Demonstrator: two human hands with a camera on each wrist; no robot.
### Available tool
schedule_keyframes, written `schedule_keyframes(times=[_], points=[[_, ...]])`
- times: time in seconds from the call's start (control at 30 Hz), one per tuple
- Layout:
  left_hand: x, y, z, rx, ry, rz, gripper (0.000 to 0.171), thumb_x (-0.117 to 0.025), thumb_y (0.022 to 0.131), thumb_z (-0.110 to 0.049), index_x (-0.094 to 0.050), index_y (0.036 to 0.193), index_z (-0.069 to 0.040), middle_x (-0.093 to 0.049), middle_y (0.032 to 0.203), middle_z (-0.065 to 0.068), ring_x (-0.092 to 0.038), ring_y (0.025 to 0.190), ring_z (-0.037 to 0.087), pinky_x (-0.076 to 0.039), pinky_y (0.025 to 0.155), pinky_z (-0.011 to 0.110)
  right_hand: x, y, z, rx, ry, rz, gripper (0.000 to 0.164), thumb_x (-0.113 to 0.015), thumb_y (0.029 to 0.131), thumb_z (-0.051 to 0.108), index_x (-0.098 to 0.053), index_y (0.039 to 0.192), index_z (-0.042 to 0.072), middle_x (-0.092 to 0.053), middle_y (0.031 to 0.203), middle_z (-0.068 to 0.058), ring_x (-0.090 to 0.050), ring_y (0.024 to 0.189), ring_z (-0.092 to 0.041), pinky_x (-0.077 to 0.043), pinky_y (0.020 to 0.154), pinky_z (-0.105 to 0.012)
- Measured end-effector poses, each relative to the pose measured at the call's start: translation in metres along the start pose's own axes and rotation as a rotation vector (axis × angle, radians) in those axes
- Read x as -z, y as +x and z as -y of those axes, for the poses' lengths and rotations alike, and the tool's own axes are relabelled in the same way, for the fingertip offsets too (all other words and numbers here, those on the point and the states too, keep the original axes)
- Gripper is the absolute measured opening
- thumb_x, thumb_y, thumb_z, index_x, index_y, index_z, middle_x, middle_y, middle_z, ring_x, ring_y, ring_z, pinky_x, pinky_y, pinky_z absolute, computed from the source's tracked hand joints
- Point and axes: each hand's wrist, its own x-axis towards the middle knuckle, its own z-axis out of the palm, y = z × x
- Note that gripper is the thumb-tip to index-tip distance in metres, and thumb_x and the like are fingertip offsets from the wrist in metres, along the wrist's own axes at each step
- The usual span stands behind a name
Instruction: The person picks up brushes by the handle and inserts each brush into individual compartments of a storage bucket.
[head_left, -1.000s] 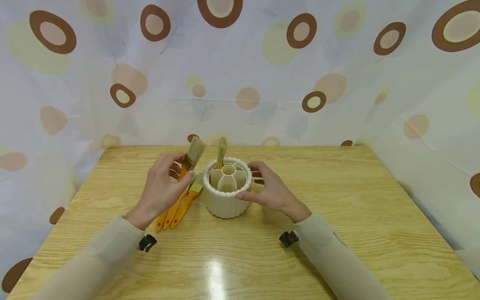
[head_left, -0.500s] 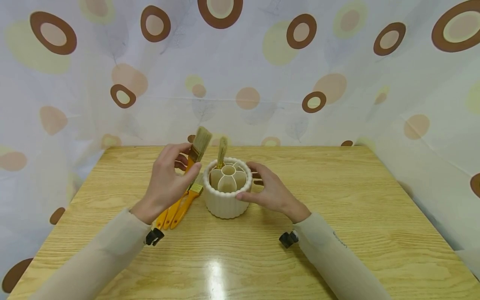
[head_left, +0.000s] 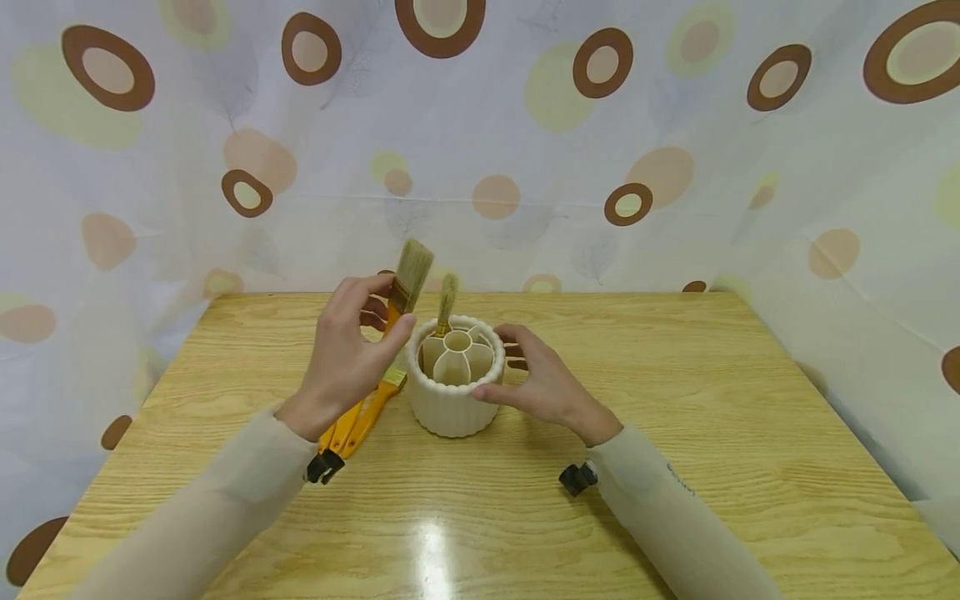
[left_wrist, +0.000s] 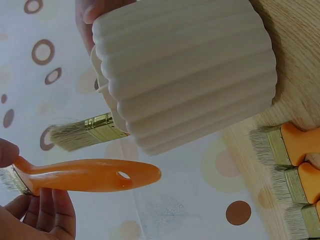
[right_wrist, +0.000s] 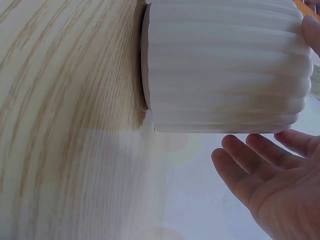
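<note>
My left hand [head_left: 348, 346] pinches a flat paintbrush [head_left: 412, 267] near its metal band, bristles up, left of the cream ribbed holder [head_left: 453, 408]. In the left wrist view, the orange handle [left_wrist: 95, 175] hangs free, apart from the holder. The holder stands upright, divided inside into compartments around a central tube. Another paintbrush [head_left: 447, 302] stands in its back left compartment, bristles up. With thumb at the front rim and fingers on the far right side, my right hand [head_left: 543, 379] holds the holder. Three orange-handled paintbrushes [left_wrist: 300, 140] lie left of it, partly hidden by my left hand in the head view.
Everything stands on a light wood-grain table [head_left: 675, 400]. A patterned cloth [head_left: 495, 125] hangs behind and along both sides. Black wrist mounts [head_left: 577, 477] sit at both sleeves.
My left hand has lifted the paintbrush up and to the right, nearer the holder's left rim. The right hand and the holder have stayed in place.
</note>
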Motion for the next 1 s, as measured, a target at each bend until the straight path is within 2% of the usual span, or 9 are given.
schedule_keyframes(times=[0.2, 0.6, 0.83, 1.0], points=[[-0.004, 0.004, -0.003, -0.016, -0.03, -0.016, 0.04, -0.071, 0.083, -0.008, -0.059, 0.12, -0.001, -0.057, 0.107, 0.009, -0.055, 0.082, 0.015, -0.052, 0.069, 0.029, 0.0, 0.001, -0.001, -0.018, -0.013, -0.001, 0.08, -0.079, 0.072, 0.049, -0.041, 0.137, 0.023, -0.046, 0.133, 0.005, -0.05, 0.12, -0.024, -0.043, 0.098, -0.048], [-0.011, 0.01, -0.005, -0.028, -0.072, -0.044, 0.041, -0.071, 0.084, -0.007, -0.057, 0.122, -0.002, -0.056, 0.108, 0.009, -0.054, 0.084, 0.016, -0.052, 0.07, 0.03, -0.001, 0.0, 0.0, -0.004, 0.001, -0.001, 0.079, -0.08, 0.073, 0.047, -0.041, 0.137, 0.022, -0.047, 0.133, 0.004, -0.05, 0.12, -0.026, -0.043, 0.098, -0.048], [-0.014, 0.015, -0.008, -0.047, -0.128, -0.068, 0.041, -0.071, 0.083, -0.006, -0.057, 0.122, -0.002, -0.056, 0.108, 0.012, -0.055, 0.085, 0.02, -0.052, 0.07, 0.036, -0.002, 0.0, -0.001, -0.013, -0.014, -0.009, 0.079, -0.079, 0.072, 0.049, -0.041, 0.136, 0.023, -0.048, 0.133, 0.004, -0.051, 0.12, -0.023, -0.043, 0.098, -0.046], [-0.017, 0.018, -0.01, -0.03, -0.138, -0.072, 0.042, -0.071, 0.083, -0.006, -0.056, 0.122, -0.001, -0.055, 0.108, 0.011, -0.055, 0.085, 0.018, -0.053, 0.07, 0.031, -0.002, 0.001, -0.001, -0.014, -0.015, -0.009, 0.079, -0.08, 0.072, 0.049, -0.041, 0.136, 0.023, -0.048, 0.133, 0.005, -0.051, 0.119, -0.022, -0.044, 0.098, -0.046]])
